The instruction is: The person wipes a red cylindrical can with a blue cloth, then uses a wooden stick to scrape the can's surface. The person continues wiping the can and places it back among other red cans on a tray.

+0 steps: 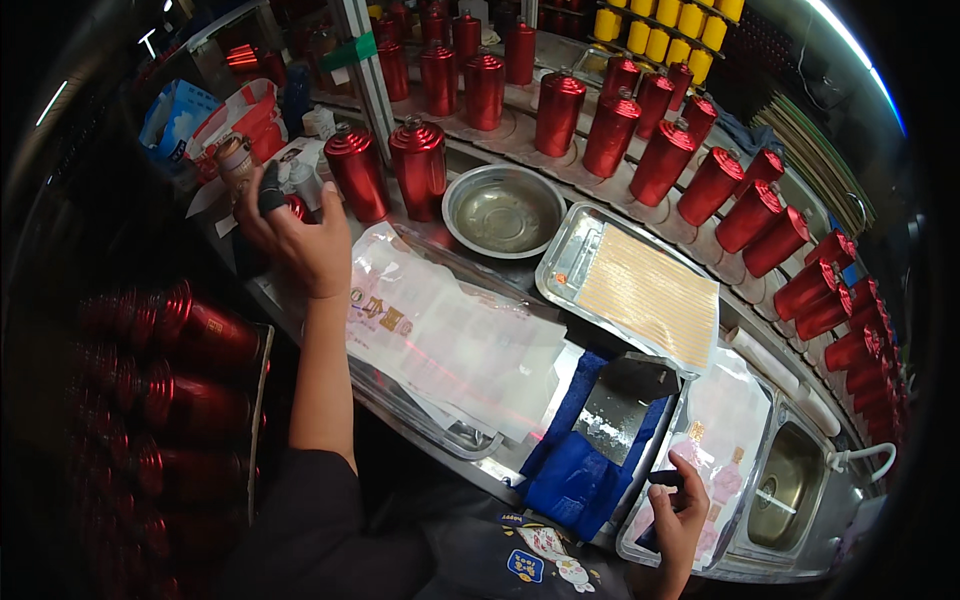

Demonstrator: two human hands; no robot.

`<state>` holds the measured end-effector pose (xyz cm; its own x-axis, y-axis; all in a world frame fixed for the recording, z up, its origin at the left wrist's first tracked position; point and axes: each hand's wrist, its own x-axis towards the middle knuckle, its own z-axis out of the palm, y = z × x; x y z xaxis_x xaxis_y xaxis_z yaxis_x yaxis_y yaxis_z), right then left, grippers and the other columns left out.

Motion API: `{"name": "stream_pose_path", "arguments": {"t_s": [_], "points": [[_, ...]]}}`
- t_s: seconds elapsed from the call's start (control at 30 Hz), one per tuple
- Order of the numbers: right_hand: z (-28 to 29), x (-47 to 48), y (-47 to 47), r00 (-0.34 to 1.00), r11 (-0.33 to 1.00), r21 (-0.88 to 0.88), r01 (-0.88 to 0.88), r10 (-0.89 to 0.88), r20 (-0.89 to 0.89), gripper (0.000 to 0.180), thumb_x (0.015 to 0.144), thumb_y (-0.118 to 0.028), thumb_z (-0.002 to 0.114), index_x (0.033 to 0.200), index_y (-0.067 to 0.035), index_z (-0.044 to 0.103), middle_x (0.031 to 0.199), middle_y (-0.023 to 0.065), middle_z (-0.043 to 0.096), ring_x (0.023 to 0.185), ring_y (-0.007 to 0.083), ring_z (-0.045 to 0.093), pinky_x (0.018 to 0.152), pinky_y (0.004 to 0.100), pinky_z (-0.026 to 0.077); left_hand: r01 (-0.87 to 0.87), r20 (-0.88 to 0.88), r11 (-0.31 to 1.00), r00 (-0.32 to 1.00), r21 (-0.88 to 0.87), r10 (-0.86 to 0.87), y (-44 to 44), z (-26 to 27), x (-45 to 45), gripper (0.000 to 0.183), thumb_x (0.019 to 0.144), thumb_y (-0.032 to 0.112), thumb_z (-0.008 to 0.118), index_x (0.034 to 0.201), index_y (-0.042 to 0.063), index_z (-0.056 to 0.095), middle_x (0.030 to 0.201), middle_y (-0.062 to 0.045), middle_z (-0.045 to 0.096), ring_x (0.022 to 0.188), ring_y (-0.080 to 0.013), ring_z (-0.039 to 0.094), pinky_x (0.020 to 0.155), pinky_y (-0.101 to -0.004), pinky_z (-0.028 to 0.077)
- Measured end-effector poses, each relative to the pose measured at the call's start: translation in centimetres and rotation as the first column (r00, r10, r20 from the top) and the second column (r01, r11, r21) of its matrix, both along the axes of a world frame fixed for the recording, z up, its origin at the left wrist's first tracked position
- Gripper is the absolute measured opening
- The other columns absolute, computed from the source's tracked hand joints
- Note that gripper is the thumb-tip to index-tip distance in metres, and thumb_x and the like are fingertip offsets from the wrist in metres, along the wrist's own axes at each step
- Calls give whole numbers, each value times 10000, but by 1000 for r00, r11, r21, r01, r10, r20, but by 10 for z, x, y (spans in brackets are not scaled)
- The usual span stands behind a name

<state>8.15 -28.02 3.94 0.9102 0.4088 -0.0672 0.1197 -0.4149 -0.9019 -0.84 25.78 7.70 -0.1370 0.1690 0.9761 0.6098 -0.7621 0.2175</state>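
My left hand (304,240) is raised at the left end of the bench with fingers spread and a black cover on one finger. Behind it, a red metallic bottle (298,208) is mostly hidden; whether they touch is unclear. Two more red bottles (358,172) stand upright just beyond. My right hand (679,510), also with dark finger covering, hovers over the near part of a tray of printed transfer sheets (727,397). Its thumb and forefinger are apart, nothing visible between them. Between the hands lie a stack of printed film sheets (465,337) and a blue cloth-edged metal stand (577,480).
A steel bowl of liquid (504,210) and a metal tray with a striped sheet (645,289) stand behind the stack. Red bottles (664,161) line a conveyor at the back. More bottles (202,397) fill a rack at left. A sink (780,480) lies at right.
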Motion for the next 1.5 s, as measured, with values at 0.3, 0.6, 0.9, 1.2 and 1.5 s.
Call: {"name": "stream_pose_path", "arguments": {"t_s": [0.3, 0.6, 0.9, 1.2, 1.5], "points": [[18, -1, 23, 994, 994, 16, -105, 106, -6, 491, 841, 17, 724, 1324, 17, 634, 998, 51, 679, 676, 26, 536, 561, 173, 396, -46, -22, 836, 999, -547, 40, 62, -35, -41, 779, 638, 431, 943, 1152, -24, 576, 1243, -261, 575, 1154, -447, 561, 993, -518, 481], [37, -12, 32, 997, 998, 11, -66, 66, -33, 499, 835, 6, 702, 1329, 23, 633, 981, 55, 687, 665, 43, 549, 597, 196, 422, 279, 39, 915, 959, -290, -280, 5, 20, -45, 589, 729, 280, 930, 1106, -36, 606, 1170, -167, 651, 1062, -285, 638, 944, -411, 514], [49, -7, 133, 907, 910, 42, -413, 407, 105, 1084, 746, -242, 917, 1621, -105, 292, 1315, 141, 645, 850, 170, 626, 750, 288, 523, 677, 943, -704, -47, -212, -329, -116, 35, 5, 491, 877, 226, 720, 1297, 35, 555, 1140, -59, 679, 1030, -184, 672, 955, -349, 544], [30, -43, 108, 950, 960, 52, -275, 263, 167, 1281, 719, -270, 939, 1645, -58, 80, 1366, 232, 621, 1143, 376, 686, 937, 387, 550, 57, 995, -998, 103, -6, 0, -212, -36, 63, 628, 955, 369, 738, 1355, 21, 400, 1289, -104, 580, 1159, -172, 614, 1005, -343, 524], [31, -54, 103, 920, 944, -307, -121, 222, 322, 1132, 694, -266, 912, 1614, -64, 284, 827, 130, 622, 720, 305, 657, 627, 406, 548, -77, 923, -944, 195, -321, -330, -234, -32, 78, 832, 800, 328, 886, 1325, -9, 336, 1274, -179, 564, 1150, -226, 612, 971, -383, 544]]}}
